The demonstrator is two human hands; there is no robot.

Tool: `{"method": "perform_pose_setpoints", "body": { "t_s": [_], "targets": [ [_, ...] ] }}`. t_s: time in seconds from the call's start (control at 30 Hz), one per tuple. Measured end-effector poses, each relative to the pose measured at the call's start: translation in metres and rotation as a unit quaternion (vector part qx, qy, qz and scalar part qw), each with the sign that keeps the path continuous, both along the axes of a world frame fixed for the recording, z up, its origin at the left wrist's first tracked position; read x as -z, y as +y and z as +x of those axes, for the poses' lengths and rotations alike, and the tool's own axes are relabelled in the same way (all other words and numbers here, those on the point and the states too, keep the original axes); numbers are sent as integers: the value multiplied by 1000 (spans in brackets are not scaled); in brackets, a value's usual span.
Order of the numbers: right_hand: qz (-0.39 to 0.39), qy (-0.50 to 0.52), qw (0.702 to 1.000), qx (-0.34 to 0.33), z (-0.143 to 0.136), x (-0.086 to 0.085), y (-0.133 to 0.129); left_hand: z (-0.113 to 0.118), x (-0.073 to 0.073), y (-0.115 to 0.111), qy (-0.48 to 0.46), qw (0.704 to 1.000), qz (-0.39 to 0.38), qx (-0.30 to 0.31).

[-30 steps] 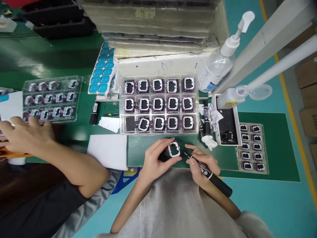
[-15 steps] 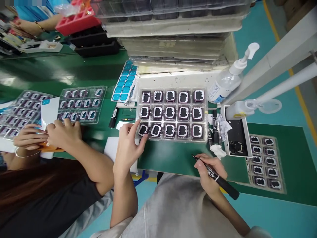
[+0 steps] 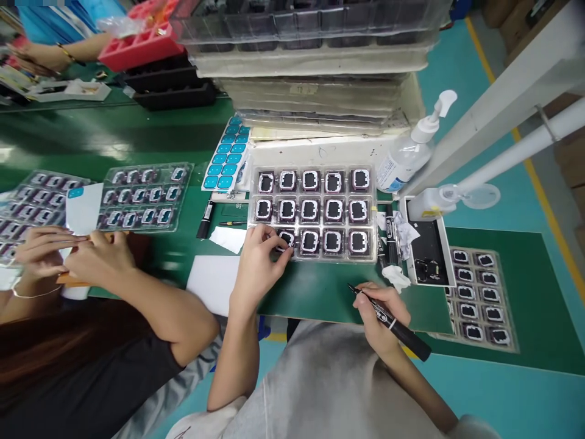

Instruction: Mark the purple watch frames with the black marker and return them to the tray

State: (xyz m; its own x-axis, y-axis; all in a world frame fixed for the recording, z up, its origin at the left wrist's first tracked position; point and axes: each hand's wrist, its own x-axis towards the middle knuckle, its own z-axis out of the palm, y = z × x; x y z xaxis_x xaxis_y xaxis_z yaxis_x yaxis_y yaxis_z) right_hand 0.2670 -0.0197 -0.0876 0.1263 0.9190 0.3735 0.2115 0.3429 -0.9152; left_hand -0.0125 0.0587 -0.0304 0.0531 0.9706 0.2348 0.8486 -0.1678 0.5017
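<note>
Now left fingers (image 3: 283, 261) narrowed at second front-row frame (image 3: 287, 238), moved over from corner frame: one piece let go, another reached. Grip cannot be told; frame is seated in tray (image 3: 346, 259). Uncapped marker (image 3: 397, 330) held in right fingers (image 3: 365, 310) over worktop (image 3: 315, 286).

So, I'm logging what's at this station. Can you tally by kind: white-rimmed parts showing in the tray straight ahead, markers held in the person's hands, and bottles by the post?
White-rimmed parts showing in the tray: 14 (the left hand hides the front-left slot)
Marker in the right hand: 1
Clear bottle and white bottle: 2
Total: 17
</note>
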Motion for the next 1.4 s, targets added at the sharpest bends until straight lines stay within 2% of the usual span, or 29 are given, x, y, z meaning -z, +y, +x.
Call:
{"method": "perform_pose_setpoints", "body": {
  "t_s": [0.13,0.23,0.33,0.4,0.47,0.57,0.73,0.83,0.97,1.13,1.27,1.4],
  "targets": [
    [4,3,1000,-1,0,0,0,12,5,-1,50,997,32,-41],
    [11,10,1000,4,-1,-3,1,18,5,-4,41,995,49,-71],
    [14,4,1000,6,-2,-6,2,22,-4,-14,-57,993,66,-86],
    [14,3,1000,7,-2,-7,2,24,-10,-26,-185,979,40,-73],
    [13,5,1000,8,-2,-6,2,29,-11,-40,-336,940,-27,-42],
    [11,11,1000,0,-2,-4,1,42,1,-57,-498,857,-130,-6],
    [-9,26,1000,-9,-1,-2,-1,70,32,-69,-621,759,-191,-26],
    [-19,37,999,-13,-2,-3,-1,81,41,-70,-649,726,-225,-26],
    [-12,38,999,-16,-4,-4,-1,89,42,-70,-657,713,-245,-20],
    [-2,44,999,-1,-5,-1,-2,98,41,-66,-662,710,-232,-58],
    [-2,52,999,-14,-5,1,-3,101,39,-64,-673,700,-223,-84],
    [3,52,999,-15,-5,2,-3,102,34,-62,-681,683,-255,-74]
  ]
}}
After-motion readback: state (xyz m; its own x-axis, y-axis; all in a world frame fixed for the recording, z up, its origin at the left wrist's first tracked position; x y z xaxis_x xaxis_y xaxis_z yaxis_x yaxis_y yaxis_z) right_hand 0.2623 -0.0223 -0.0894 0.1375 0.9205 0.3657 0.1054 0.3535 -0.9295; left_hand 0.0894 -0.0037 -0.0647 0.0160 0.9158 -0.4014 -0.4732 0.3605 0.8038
